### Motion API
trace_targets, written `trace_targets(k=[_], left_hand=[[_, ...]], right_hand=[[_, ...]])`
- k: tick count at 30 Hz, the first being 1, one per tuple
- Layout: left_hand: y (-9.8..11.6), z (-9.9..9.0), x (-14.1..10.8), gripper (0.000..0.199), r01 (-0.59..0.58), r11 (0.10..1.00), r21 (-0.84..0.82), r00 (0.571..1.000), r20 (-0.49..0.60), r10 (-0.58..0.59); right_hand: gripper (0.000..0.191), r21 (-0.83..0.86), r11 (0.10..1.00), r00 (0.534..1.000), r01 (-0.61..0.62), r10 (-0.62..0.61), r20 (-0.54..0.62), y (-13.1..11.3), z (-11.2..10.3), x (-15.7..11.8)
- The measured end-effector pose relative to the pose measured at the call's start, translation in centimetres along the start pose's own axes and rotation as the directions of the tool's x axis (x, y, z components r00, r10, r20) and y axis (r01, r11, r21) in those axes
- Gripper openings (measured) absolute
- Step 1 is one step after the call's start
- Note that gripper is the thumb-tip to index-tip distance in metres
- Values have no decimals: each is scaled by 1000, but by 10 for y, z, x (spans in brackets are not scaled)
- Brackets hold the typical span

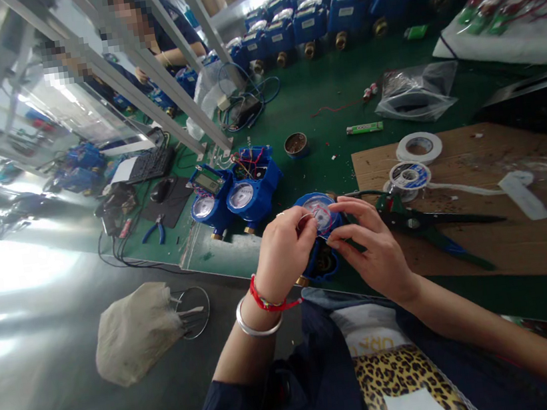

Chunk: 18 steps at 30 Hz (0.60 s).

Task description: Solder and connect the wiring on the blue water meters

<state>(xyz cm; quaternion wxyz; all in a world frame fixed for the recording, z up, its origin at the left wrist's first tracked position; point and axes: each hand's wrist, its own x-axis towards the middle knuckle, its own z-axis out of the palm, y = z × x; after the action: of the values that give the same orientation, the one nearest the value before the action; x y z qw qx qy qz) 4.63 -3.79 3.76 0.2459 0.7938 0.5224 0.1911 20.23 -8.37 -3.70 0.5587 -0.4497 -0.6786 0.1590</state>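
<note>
A blue meter with a round clear dial and an open lower compartment lies at the table's front edge. Thin red wires cross its dial. My left hand, with a red bracelet and a silver bangle at the wrist, is over the meter's left side, thumb and fingers pinched; what lies between them is too small to name. My right hand is on the meter's right side, fingers curled inward near the wires, their tips close to the dial and compartment. Two more blue meters stand to the left.
Green-handled cutters, tape and a solder spool lie on cardboard at right. Blue pliers, a small round tin and metal posts are further left. Blue meters line the back. Another person works behind.
</note>
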Motion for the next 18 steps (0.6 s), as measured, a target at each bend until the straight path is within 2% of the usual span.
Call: trace_targets(k=[12, 18], left_hand=[[-6, -1, 3, 15, 34, 998, -61, 998, -41, -36], [-4, 0, 2, 17, 20, 998, -61, 999, -47, -23]], right_hand=[[11, 23, 1000, 999, -3, 2, 45, 0, -1, -7], [11, 51, 997, 998, -51, 50, 24, 1, -2, -8]])
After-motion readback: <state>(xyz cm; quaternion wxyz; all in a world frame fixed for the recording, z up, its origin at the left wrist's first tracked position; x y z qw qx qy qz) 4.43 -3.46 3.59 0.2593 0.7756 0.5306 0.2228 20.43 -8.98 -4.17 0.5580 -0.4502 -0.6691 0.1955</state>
